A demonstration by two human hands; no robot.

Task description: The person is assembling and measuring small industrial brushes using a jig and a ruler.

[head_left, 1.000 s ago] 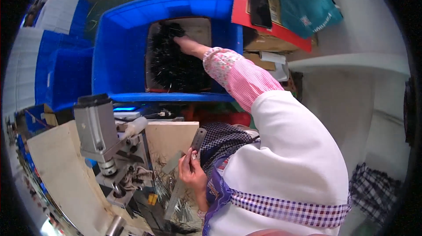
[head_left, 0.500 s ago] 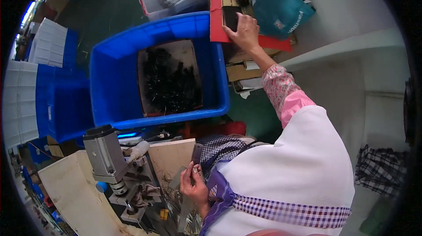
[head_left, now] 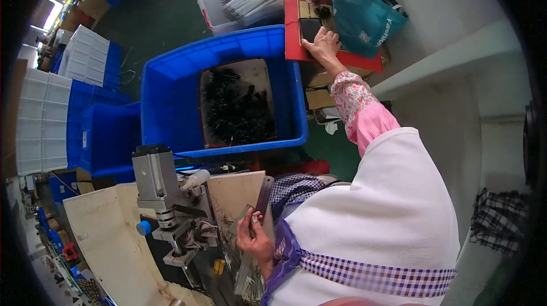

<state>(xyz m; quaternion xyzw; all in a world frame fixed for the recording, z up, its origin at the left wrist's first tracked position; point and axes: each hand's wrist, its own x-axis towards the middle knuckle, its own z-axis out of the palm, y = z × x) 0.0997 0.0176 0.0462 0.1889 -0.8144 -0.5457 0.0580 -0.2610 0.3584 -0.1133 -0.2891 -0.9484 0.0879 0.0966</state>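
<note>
At six o'clock, the left hand (head_left: pixel 254 241) pinches a thin grey metal strip (head_left: pixel 257 210) beside a steel bench press (head_left: pixel 171 203). Past the blue plastic bin (head_left: pixel 171 87) of bristly black parts (head_left: pixel 236 109), the right hand (head_left: pixel 323 44) lies flat, fingers spread, on a red tray (head_left: pixel 293 33) at twelve o'clock; steady, light pressure there looks wisest.

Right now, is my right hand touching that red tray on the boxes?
Touching. The head view shows the right hand lying flat in the red tray, fingers spread over a dark flat item, no gap visible.
</note>
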